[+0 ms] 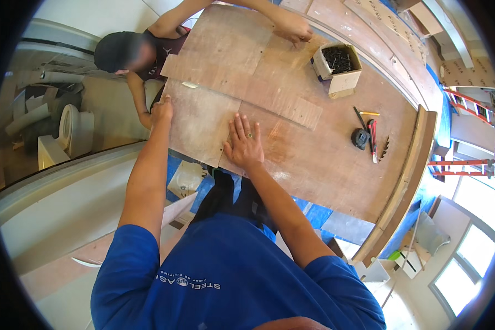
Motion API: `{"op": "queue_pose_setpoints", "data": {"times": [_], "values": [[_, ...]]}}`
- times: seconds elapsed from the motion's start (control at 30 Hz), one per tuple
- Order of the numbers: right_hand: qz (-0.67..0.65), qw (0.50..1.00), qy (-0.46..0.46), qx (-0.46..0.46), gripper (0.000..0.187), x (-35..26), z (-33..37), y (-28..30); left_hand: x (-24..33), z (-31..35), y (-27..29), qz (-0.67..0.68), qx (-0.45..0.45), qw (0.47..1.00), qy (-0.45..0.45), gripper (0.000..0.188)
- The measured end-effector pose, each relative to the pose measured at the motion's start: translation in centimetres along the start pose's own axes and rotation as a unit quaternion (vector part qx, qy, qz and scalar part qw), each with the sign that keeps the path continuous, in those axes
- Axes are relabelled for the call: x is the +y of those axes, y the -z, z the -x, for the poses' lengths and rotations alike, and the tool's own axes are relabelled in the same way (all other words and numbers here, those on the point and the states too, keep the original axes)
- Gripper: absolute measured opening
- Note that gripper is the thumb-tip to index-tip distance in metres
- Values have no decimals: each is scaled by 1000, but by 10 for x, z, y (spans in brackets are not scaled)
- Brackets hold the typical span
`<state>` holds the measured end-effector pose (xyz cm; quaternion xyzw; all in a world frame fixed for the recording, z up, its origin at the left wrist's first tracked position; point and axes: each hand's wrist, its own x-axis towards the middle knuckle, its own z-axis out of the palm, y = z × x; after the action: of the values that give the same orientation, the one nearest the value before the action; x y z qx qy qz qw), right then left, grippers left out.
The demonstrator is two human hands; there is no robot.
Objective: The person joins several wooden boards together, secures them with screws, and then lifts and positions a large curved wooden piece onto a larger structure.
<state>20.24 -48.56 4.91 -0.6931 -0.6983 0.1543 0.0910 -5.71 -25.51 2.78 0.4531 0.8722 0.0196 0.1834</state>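
My left hand (162,109) is closed on the left edge of a thin plywood sheet (201,118). My right hand (245,144) lies flat on the wood surface near the front edge, fingers stretched out, a ring on one of them. Just beyond it, a long plywood strip (291,110) lies over the surface, touching a larger sheet farther back. A small light-coloured piece (190,84) sits by the seam. Across the table, a co-worker's hand (293,28) is lowered to the wood, its fingers bent; what it holds, if anything, cannot be made out.
An open cardboard box of dark screws (338,59) stands at the far right. Nearer lie a black tape measure (360,138), a red utility knife (373,137), a yellow-and-black marking tool (369,113) and dark bits (384,149). A raised wooden rail (404,187) borders the right end.
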Motion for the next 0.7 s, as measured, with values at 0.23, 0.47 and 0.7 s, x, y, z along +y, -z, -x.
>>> {"op": "queue_pose_setpoints", "data": {"times": [0.23, 0.47, 0.7], "values": [[8, 1000, 2, -7, 76, -1, 0, 2, -13, -6, -3, -15, -18, 1000, -18, 82], [7, 999, 17, 29, 70, 0, -5, -6, -10, -8, 1, -7, -30, 999, -15, 85], [1, 1000, 20, 15, 69, 1, -1, -2, -7, -7, 5, 15, -89, 996, -23, 85]]}}
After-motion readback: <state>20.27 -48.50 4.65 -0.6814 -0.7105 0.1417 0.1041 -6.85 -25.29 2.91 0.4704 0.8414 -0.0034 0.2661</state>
